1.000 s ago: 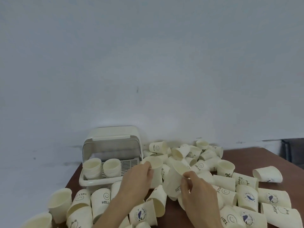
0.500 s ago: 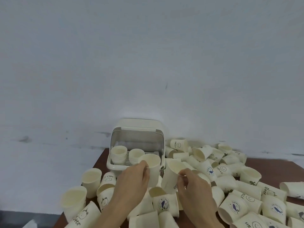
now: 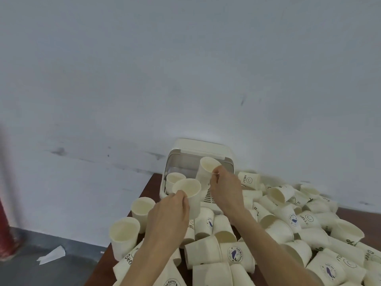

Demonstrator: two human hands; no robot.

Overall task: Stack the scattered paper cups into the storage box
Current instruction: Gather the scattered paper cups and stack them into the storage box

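Both hands (image 3: 223,188) have carried smooth tapered paper cups (image 3: 206,170) boxward.

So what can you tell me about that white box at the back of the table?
The box looks like cream plastic with rounded corners. Its clear front cover is flipped up, leaving the front open. A slotted rack floor shows inside, with one cup standing upright at its left. It sits at the table's far edge by the wall. Loose cups crowd its right side.

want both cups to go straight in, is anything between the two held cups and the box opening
Nothing visible blocks them. The right hand holds its cup at the storage box opening; the left hand's cup is at the front rim.
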